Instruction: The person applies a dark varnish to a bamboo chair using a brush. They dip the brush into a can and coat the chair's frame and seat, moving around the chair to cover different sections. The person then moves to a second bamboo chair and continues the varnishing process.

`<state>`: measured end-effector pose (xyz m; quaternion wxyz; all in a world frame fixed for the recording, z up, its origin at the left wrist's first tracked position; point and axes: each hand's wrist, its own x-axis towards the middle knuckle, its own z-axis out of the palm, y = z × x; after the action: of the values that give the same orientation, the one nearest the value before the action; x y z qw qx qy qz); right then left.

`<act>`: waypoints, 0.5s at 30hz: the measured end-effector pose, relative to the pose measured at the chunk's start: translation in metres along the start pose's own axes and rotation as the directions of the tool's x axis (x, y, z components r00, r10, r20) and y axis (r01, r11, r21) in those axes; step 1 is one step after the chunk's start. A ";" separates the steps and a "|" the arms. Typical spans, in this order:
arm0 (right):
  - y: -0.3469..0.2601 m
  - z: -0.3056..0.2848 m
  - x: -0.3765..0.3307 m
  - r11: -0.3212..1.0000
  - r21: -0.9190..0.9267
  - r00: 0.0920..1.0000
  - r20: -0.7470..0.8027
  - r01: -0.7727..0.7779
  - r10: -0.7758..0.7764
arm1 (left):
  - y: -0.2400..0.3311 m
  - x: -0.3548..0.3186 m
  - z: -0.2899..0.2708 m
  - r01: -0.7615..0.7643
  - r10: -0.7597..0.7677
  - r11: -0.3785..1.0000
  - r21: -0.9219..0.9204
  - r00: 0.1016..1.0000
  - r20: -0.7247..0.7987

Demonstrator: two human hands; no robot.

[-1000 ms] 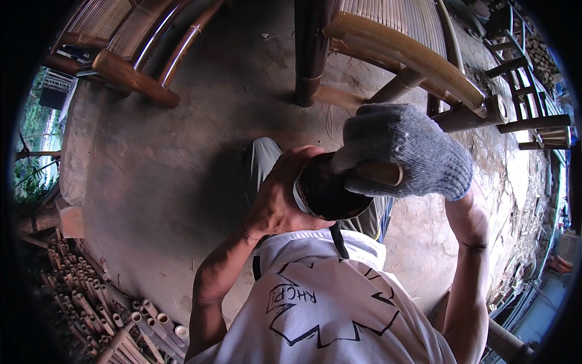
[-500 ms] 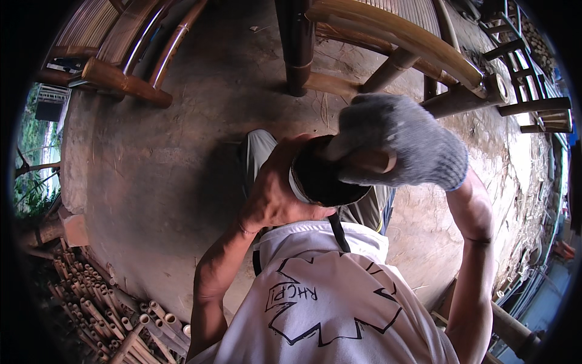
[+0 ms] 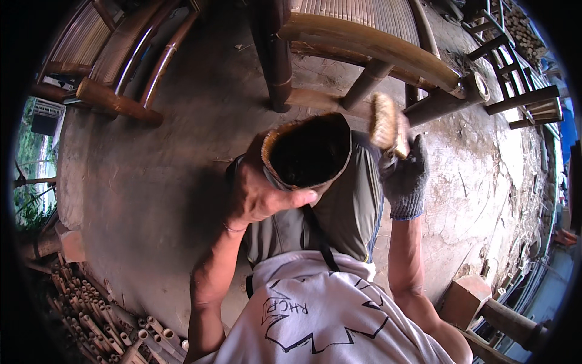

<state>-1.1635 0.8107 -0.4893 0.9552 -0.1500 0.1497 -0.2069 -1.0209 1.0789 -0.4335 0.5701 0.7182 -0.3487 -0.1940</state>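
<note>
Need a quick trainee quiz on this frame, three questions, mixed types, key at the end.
1. Which hand grips the open-topped container?
2. True or false: the tan brush in the gloved right hand is inside that container.
3. What is piled at the picture's lower left? A) glass bottles B) cut bamboo poles C) folded cloths

Key: 1. The bare left hand. 2. False; it's outside, to the right. 3. B.

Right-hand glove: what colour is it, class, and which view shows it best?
The glove is grey, seen best in the head view.
</note>
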 end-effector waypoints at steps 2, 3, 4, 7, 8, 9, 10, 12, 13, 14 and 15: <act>-0.017 -0.017 0.011 0.971 -0.107 0.976 0.061 0.215 -0.210 | -0.004 0.009 -0.008 0.006 -0.006 0.999 -0.044 1.000 0.003; -0.014 -0.005 0.022 0.679 -0.544 0.864 0.211 0.493 -0.458 | -0.007 0.012 -0.013 0.014 -0.014 0.998 -0.055 1.000 0.000; -0.011 0.006 0.031 0.155 -0.816 0.671 0.333 0.558 -0.663 | -0.009 0.013 -0.017 0.019 -0.021 0.998 -0.059 0.999 -0.027; -0.019 -0.015 0.067 -0.219 -0.758 0.571 0.618 0.614 -0.540 | -0.022 0.014 -0.033 0.039 -0.041 0.999 -0.023 0.993 -0.106; -0.011 -0.030 0.086 -0.397 -0.591 0.445 0.800 0.702 -0.404 | -0.024 0.011 -0.037 0.070 -0.073 0.997 -0.029 0.988 -0.135; 0.001 -0.052 0.097 -0.553 -0.479 0.408 0.876 0.681 -0.257 | -0.026 0.007 -0.040 0.096 -0.101 0.995 -0.039 0.982 -0.157; 0.008 -0.075 0.107 -0.684 -0.330 0.361 0.927 0.651 -0.103 | -0.030 0.006 -0.041 0.113 -0.121 0.992 -0.056 0.978 -0.168; 0.030 -0.126 0.126 -0.825 -0.224 0.463 0.885 0.519 0.050 | -0.034 0.000 -0.051 0.164 -0.169 0.986 -0.044 0.970 -0.174; 0.042 -0.150 0.134 -0.845 -0.199 0.498 0.862 0.496 0.090 | -0.037 -0.005 -0.054 0.186 -0.194 0.981 -0.059 0.962 -0.193; 0.052 -0.173 0.137 -0.814 -0.225 0.565 0.812 0.535 0.146 | -0.036 -0.012 -0.062 0.227 -0.231 0.973 -0.043 0.951 -0.204; 0.055 -0.179 0.138 -0.785 -0.251 0.620 0.757 0.567 0.206 | -0.037 -0.017 -0.069 0.262 -0.263 0.965 -0.031 0.941 -0.215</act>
<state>-1.0865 0.7577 -0.7027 0.0558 -0.9667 -0.0535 -0.2441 -0.9754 1.1422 -0.4518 0.5744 0.7746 -0.1853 -0.1889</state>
